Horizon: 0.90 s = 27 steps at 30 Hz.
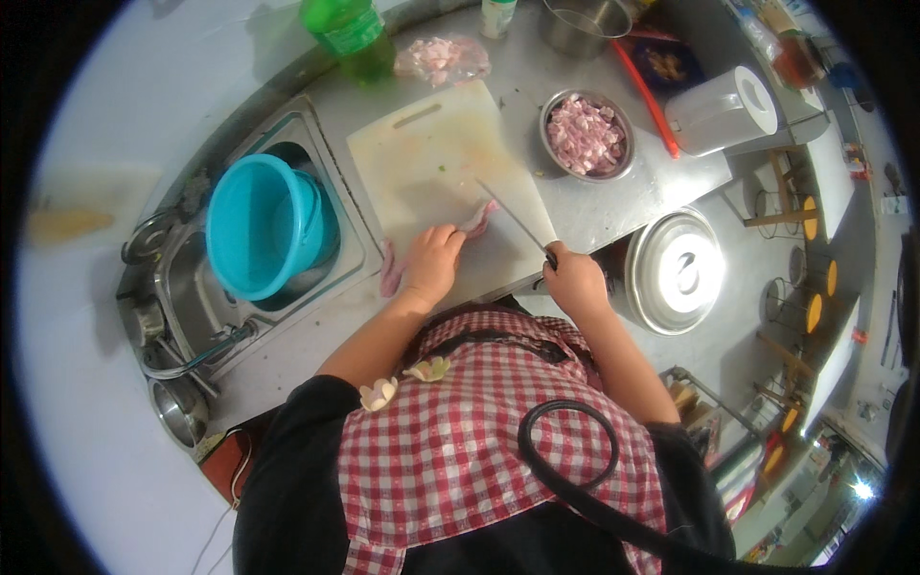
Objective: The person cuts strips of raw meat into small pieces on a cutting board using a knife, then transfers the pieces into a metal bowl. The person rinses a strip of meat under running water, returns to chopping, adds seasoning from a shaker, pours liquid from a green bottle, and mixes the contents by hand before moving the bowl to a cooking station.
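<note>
Under the fingers of my left hand [434, 263] lies a strip of raw meat [477, 220] on a white plastic cutting board [460, 136]. Another piece of raw meat [390, 269] rests at the board's left edge, beside that hand. My right hand [577, 279] grips the dark handle of a kitchen knife [514, 218]. The blade points up and left across the board, its middle close to the right end of the strip. Small scraps dot the board. Beyond its right side, a metal bowl [627, 154] holds many chopped pieces of meat [586, 134].
Left of the board, a turquoise bucket [248, 226] stands in a steel sink [345, 215]. Behind are a green bottle [352, 36], a plastic bag of meat [442, 59] and a metal pot [583, 32]. A white jug [719, 111] stands right; a lidded metal pot [675, 273] sits below the counter edge.
</note>
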{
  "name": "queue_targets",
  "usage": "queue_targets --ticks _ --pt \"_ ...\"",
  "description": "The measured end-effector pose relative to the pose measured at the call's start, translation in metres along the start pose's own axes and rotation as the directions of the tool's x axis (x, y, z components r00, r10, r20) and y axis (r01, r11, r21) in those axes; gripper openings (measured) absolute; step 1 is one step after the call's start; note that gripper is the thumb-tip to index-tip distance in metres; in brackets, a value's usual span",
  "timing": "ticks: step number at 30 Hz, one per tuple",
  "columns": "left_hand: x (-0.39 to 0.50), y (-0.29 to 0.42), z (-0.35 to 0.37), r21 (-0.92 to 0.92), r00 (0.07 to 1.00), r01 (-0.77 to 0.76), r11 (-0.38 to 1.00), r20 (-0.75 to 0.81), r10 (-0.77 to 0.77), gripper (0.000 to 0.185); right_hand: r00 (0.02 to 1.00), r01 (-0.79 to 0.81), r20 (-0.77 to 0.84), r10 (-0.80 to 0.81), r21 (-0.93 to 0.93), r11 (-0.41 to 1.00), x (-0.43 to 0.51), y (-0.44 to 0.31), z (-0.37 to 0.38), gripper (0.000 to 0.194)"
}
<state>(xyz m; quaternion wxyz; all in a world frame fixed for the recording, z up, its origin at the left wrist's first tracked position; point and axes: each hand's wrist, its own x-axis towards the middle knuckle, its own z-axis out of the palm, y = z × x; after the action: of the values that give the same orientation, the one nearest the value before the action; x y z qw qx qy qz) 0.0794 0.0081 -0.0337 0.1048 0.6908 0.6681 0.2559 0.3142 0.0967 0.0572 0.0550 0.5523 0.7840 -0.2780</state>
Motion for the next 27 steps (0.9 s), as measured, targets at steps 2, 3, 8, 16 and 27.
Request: queue_targets --ticks 2,3,8,16,27 --pt "-0.004 -0.006 -0.007 0.030 1.000 -0.006 1.000 0.028 0.005 0.026 0.996 0.003 0.084 0.007 -0.128 0.992 0.004 -0.001 0.004 0.022" --pt "-0.006 -0.008 -0.009 0.026 0.999 -0.020 0.999 0.042 0.019 0.025 0.997 -0.027 0.068 0.037 -0.146 0.989 0.004 0.000 0.004 0.022" --pt "-0.013 0.002 -0.013 0.074 0.996 -0.055 0.996 0.074 0.049 0.020 0.996 -0.002 0.093 0.015 -0.143 0.990 0.004 -0.001 0.000 0.023" --pt "0.005 0.017 0.000 0.073 0.998 0.013 0.997 0.064 -0.017 0.026 0.994 0.052 0.107 -0.034 -0.170 0.984 0.024 -0.024 0.012 0.021" --pt "0.018 0.003 0.021 -0.021 0.987 -0.162 0.986 -0.010 0.162 0.044 0.998 -0.005 0.067 0.015 -0.153 0.988 0.010 -0.016 0.007 0.021"
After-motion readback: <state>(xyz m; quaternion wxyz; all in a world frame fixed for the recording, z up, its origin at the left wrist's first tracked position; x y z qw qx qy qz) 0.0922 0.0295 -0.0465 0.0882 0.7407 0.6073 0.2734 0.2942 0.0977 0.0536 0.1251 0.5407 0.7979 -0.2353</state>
